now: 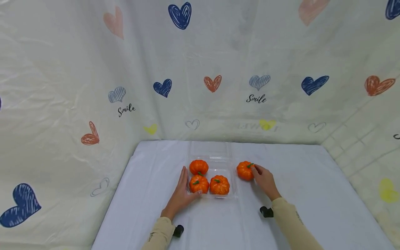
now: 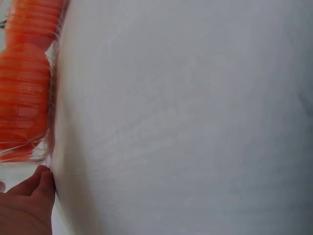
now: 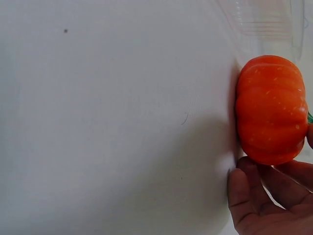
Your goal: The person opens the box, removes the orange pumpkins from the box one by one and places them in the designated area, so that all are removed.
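A clear plastic container (image 1: 222,170) stands on the table with its lid (image 1: 207,149) folded back behind it. Inside are three small orange pumpkins: one at back left (image 1: 198,167), one at front left (image 1: 200,184) and one at front right (image 1: 219,185). Along the container's left side and front corner rests my left hand (image 1: 183,195), fingers straight and thumb spread. To the right of the container, my right hand (image 1: 265,180) grips a fourth pumpkin (image 1: 244,171) with a green stem. The right wrist view shows fingers against this pumpkin's (image 3: 271,110) side, low over the cloth.
A white cloth (image 1: 300,173) covers the table. Behind and beside it hangs a pale curtain (image 1: 200,52) printed with hearts. A black wrist camera piece (image 1: 178,231) sits at the left wrist, another black piece (image 1: 266,211) at the right.
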The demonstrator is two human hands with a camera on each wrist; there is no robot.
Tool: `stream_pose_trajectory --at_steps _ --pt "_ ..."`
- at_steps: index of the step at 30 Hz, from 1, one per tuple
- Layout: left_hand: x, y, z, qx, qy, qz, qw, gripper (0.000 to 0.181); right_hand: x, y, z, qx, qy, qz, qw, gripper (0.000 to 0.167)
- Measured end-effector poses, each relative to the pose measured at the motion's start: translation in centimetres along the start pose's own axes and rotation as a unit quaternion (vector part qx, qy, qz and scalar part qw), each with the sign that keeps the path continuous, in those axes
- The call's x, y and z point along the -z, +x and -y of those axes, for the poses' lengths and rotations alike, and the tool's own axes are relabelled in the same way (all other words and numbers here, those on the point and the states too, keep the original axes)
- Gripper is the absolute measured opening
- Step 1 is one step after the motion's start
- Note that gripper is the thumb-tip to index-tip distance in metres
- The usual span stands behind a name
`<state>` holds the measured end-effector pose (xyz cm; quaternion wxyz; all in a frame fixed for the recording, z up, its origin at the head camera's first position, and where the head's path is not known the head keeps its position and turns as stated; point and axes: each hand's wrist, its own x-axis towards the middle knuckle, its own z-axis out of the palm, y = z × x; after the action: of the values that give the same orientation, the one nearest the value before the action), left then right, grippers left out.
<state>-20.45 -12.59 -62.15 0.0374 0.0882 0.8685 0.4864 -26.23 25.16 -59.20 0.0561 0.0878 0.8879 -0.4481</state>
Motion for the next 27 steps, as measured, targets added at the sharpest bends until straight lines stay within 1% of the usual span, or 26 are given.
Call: stream_pose_trajectory --at_steps 5,8,10,12,18,20,23,27 --pt "-0.1 -0.1 -0.2 0.004 -0.005 -0.001 1.0 0.122 -0.1 -0.2 0.3 -0.011 0.009 -0.013 0.9998 0.064" --pt "-0.1 -0.2 -0.4 0.009 -0.007 0.001 0.9999 0.122 0.2 -0.6 0.7 -0.005 0.017 -0.031 0.9994 0.062" --pt "-0.1 -0.2 -0.4 0.01 -0.004 0.001 0.9999 0.122 0.4 -0.8 1.0 0.005 0.023 -0.046 0.9987 0.062" --pt "-0.1 -0.1 -0.4 0.009 -0.001 -0.001 1.0 0.122 0.6 -1.0 1.2 0.025 0.029 -0.057 0.9976 0.062" --pt "-0.2 -0.1 -0.1 0.004 0.001 -0.002 1.0 0.123 0.8 -0.9 2.2 0.076 0.052 -0.075 0.9929 0.065" --pt "-0.2 -0.1 0.1 0.006 0.001 -0.003 1.0 0.124 0.7 -0.9 2.6 0.093 0.053 -0.075 0.9915 0.064" --pt "-0.2 -0.1 0.4 0.004 0.005 -0.008 0.9999 0.124 0.4 -1.1 3.2 0.113 0.053 -0.064 0.9901 0.062" --pt "-0.3 0.0 0.3 0.0 0.003 -0.007 1.0 0.123 0.3 -1.5 4.1 0.113 0.056 -0.048 0.9909 0.061"
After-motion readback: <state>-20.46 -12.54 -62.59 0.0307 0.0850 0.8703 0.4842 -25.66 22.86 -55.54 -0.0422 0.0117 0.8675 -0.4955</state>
